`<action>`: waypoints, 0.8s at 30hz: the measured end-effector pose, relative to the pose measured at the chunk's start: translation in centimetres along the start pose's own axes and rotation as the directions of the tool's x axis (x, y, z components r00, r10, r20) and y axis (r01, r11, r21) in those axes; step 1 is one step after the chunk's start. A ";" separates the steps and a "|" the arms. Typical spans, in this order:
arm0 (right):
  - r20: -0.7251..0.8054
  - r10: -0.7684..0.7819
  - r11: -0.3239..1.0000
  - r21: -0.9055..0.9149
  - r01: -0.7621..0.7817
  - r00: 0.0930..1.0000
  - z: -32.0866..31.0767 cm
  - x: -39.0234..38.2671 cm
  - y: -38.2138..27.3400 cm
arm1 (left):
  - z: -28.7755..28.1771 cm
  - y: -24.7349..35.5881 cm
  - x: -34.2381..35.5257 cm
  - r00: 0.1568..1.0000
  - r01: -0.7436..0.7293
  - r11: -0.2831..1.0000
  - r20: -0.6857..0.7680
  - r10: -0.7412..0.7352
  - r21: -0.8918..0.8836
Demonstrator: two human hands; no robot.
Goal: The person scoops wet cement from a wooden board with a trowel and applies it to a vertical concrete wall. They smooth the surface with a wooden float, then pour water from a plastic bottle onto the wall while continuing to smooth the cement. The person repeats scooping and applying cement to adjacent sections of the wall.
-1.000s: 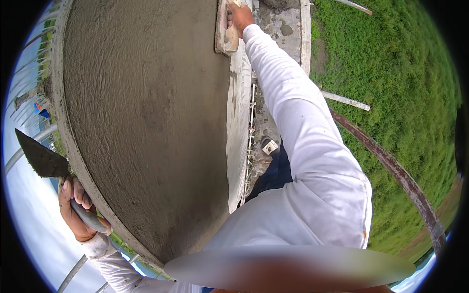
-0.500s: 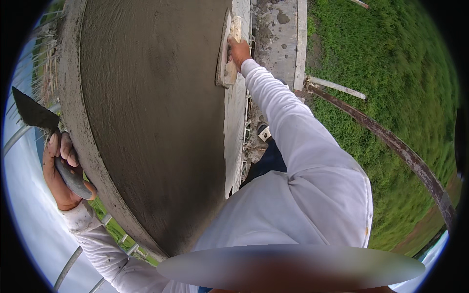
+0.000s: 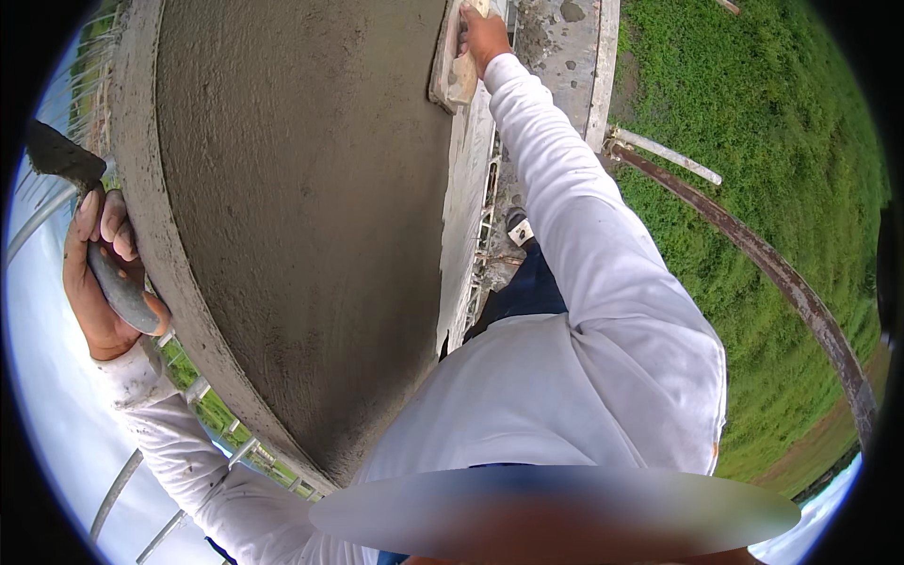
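Note:
A wet grey plastered wall face (image 3: pixel 301 207) fills the middle of the view. My right hand (image 3: pixel 482 36) is at the top, gripping a wooden plastering float (image 3: pixel 450 68) that lies flat against the wall near its right edge. My left hand (image 3: pixel 99 273) is at the far left, beside the wall's left edge, closed around the grey handle of a pointed trowel (image 3: pixel 58 155) whose dark blade points up. Both arms wear white long sleeves.
A rusty curved rail (image 3: pixel 782 282) and a pale bar (image 3: pixel 664 155) run along the right over green grass (image 3: pixel 782 141). A mortar-spattered concrete slab (image 3: pixel 565 56) lies at the top right. Grey metal rods (image 3: pixel 118 490) cross the lower left. My shoe (image 3: pixel 518 228) shows below.
My right hand has slid the float along the wall, toward the top of the view. My left hand with the trowel has risen and moved closer to the wall's left edge.

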State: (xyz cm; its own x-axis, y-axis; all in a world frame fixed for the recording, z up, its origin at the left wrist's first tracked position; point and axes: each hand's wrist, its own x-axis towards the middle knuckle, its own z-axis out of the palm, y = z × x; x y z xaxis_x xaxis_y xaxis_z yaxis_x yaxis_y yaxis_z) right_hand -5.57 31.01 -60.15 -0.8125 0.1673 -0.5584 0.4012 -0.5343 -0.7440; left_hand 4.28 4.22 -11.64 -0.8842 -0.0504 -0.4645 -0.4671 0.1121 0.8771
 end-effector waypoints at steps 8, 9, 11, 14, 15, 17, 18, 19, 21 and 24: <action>-0.034 0.021 0.970 -0.240 -0.028 0.999 0.0 -21.0 9.0 | -0.7 0.2 0.2 0.997 -0.069 0.987 0.047 0.062 0.147; 0.017 -0.081 0.975 -0.207 0.082 0.997 0.6 -24.4 8.1 | -1.0 0.1 0.6 0.996 -0.078 0.989 0.050 0.073 0.122; 0.115 -0.328 0.932 -0.123 0.341 0.938 2.4 -27.2 3.4 | -1.6 -0.1 1.0 0.988 -0.124 0.982 0.109 0.109 0.142; 0.261 -0.513 0.850 0.020 0.527 0.818 5.5 -24.7 -8.0 | -1.7 0.1 1.8 0.988 -0.130 0.978 0.105 0.114 0.164; 0.269 -0.465 0.858 -0.097 0.504 0.844 6.1 -22.8 -12.4 | -1.6 0.2 1.8 0.981 -0.167 0.970 0.132 0.145 0.179; 0.386 -0.725 0.569 -0.131 0.812 0.570 9.3 -21.4 -17.2 | -1.2 0.2 1.8 0.976 -0.134 0.991 0.178 0.127 0.028; 0.337 -0.608 0.766 0.013 0.642 0.719 9.5 -21.6 -18.8 | -0.9 0.1 1.8 0.970 -0.117 0.992 0.211 0.123 -0.040; 0.338 -0.578 0.803 0.078 0.590 0.743 9.9 -22.9 -18.3 | -0.6 0.1 1.7 0.978 -0.145 0.989 0.151 0.144 -0.004; 0.422 -0.669 0.706 0.105 0.700 0.612 8.4 -27.5 -14.1 | -0.3 -0.1 1.3 0.981 -0.193 0.979 0.030 0.191 0.072; 0.431 -0.535 0.755 -0.144 0.640 0.727 4.7 -34.2 -3.8 | -0.2 -0.1 1.4 0.975 -0.193 0.980 0.117 0.186 0.045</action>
State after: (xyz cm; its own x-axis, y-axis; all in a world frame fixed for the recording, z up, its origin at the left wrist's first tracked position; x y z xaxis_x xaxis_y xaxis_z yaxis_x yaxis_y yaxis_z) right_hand 18.73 23.43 -36.51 -0.9874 0.0505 0.1500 -0.1566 -0.1768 -0.9717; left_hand 3.09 3.90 -12.36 -0.9486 0.0880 -0.3041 -0.2872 0.1645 0.9436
